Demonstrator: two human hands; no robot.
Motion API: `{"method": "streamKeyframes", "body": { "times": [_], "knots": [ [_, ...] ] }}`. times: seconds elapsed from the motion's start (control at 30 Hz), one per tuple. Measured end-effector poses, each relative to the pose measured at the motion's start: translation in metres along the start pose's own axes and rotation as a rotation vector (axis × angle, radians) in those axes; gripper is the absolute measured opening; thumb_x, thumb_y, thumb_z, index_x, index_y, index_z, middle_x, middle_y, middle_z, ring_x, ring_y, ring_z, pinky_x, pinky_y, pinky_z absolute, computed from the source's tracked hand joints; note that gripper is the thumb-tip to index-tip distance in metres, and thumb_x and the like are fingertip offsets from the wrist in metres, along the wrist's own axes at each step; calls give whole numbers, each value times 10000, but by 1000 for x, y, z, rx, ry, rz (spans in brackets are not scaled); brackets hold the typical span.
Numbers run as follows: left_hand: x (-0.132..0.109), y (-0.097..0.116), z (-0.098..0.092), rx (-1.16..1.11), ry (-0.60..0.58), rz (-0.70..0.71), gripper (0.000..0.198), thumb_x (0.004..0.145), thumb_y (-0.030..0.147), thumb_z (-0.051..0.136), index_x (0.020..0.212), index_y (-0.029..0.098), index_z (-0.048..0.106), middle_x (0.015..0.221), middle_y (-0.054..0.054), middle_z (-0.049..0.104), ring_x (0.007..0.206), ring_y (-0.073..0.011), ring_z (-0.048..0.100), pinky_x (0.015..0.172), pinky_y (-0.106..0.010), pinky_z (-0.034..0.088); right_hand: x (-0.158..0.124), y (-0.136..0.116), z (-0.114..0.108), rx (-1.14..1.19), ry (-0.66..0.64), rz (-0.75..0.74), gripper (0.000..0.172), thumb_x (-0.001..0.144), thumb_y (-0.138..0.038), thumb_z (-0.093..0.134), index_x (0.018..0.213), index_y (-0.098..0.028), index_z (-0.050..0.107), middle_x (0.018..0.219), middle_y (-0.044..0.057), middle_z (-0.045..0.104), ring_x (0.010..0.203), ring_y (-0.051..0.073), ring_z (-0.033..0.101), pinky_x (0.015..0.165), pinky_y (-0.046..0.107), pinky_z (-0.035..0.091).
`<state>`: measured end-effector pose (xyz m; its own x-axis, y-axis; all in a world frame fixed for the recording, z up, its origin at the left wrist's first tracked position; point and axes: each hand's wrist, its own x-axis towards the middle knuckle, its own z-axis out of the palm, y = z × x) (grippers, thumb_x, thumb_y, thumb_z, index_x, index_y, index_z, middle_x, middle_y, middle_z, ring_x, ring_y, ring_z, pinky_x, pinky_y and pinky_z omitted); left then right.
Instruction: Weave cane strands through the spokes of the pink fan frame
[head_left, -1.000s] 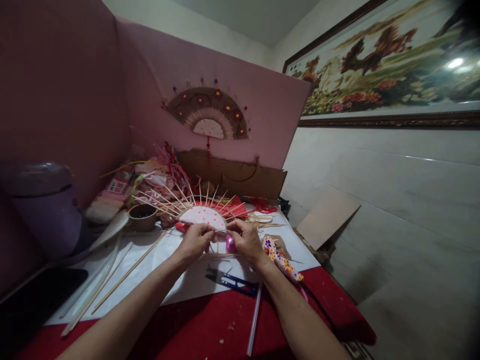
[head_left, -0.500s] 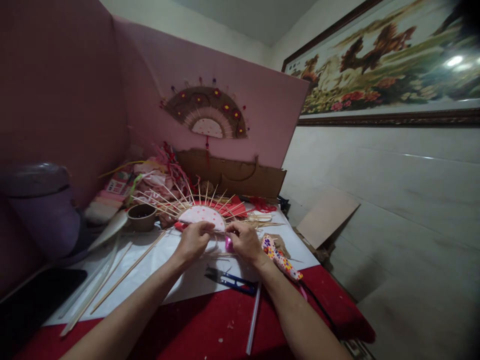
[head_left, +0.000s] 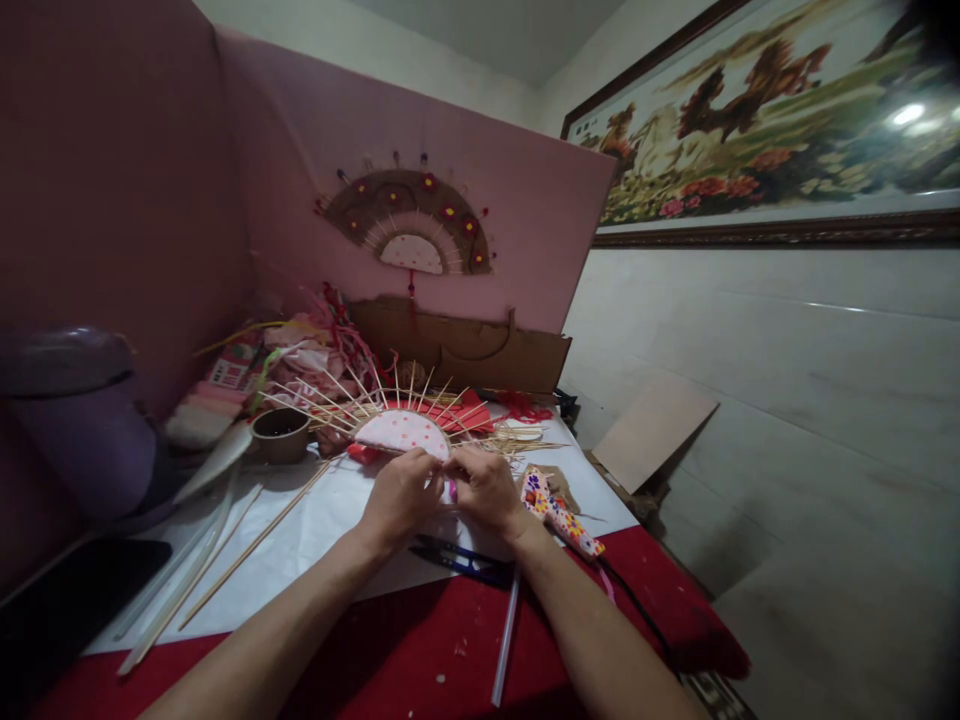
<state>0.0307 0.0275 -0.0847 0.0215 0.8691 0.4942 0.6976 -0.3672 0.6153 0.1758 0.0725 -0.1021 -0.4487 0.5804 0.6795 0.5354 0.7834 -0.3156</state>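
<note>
A half-round fan piece [head_left: 401, 430] in pink-dotted white cloth, with thin sticks fanning out from its curved edge, rests on the white sheet. My left hand [head_left: 405, 495] is closed in a pinch at its straight lower edge. Beside it, my right hand [head_left: 484, 490] pinches at the lower right corner, its fingertips almost meeting the left ones. What lies exactly between the fingertips is hidden. A bit of shiny purple [head_left: 452, 490] shows between the hands. Just below them lie blue-handled thread snips [head_left: 465, 565], partly covered.
A flower-patterned glue gun [head_left: 559, 515] lies right of my right hand, its cord running to the front. A clear glue stick [head_left: 506, 640] rests on the red cloth [head_left: 375, 660]. At left are a brown cup [head_left: 281, 437] and wooden sticks [head_left: 255, 545]. A finished fan [head_left: 412, 220] hangs behind.
My left hand has slid right along the fan's lower edge, closer to my right hand. The snips and the purple thing are now more covered. The fan has hardly moved.
</note>
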Motion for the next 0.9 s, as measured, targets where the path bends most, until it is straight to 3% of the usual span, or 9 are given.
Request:
{"method": "streamKeyframes", "body": {
  "times": [0.3,0.47,0.57,0.67,0.73,0.8,0.83,0.87,0.9],
  "knots": [
    [5,-1,5,-139,98,-293,200,666,248,590,483,171,616,413,-16,583,428,-153,554,426,-239,354,-2,-7,2,-3,-7,-26,176,682,-43,505,637,-192,586,646,16,627,612,145,557,594,237,369],
    [18,-15,-25,-269,227,-386,196,692,239,503,520,187,581,364,29,499,328,-111,429,353,-231,303,0,-4,-4,-17,8,44,232,662,-6,488,683,-198,617,688,13,660,673,152,594,643,232,403],
    [23,-14,-44,-399,158,-344,268,753,304,456,534,196,565,378,34,475,338,-96,403,351,-223,309,2,-2,-6,-44,10,94,207,691,-41,524,705,-208,645,713,11,683,693,162,612,658,241,408],
    [19,-2,-57,-536,-22,-282,386,803,407,418,491,204,521,380,29,447,330,-83,373,345,-220,311,2,-1,-5,-75,20,143,182,737,-84,538,732,-216,662,726,15,692,698,169,616,658,249,400],
    [10,9,-66,-602,-218,-252,374,748,455,527,473,203,529,391,20,474,326,-87,393,338,-230,327,2,-1,-5,-89,32,168,167,771,-114,535,757,-214,668,736,22,695,711,173,619,662,252,398],
    [2,18,-75,-626,-534,-242,200,537,357,748,543,178,657,461,-26,598,334,-144,487,315,-271,359,2,-1,-5,-92,34,175,156,787,-130,538,778,-212,670,759,26,701,731,174,623,672,250,399],
    [-1,21,-79,-635,-870,-244,232,506,282,777,708,177,731,572,-53,676,398,-182,563,346,-290,405,2,-1,-5,-90,32,174,151,790,-133,541,781,-211,669,766,25,702,729,171,624,671,247,400],
    [-1,23,-80,-648,-1042,-252,315,536,250,762,843,181,751,672,-79,718,453,-202,606,378,-301,430,2,-1,-5,-88,28,172,149,795,-134,541,778,-210,668,766,24,702,724,167,624,670,243,401],
    [0,23,-80,-667,-997,-261,319,555,254,748,866,179,754,731,-93,732,436,-190,600,364,-291,409,2,-2,-5,-86,27,169,152,801,-133,538,772,-210,665,761,22,700,717,164,623,667,240,401]
  ]
}}
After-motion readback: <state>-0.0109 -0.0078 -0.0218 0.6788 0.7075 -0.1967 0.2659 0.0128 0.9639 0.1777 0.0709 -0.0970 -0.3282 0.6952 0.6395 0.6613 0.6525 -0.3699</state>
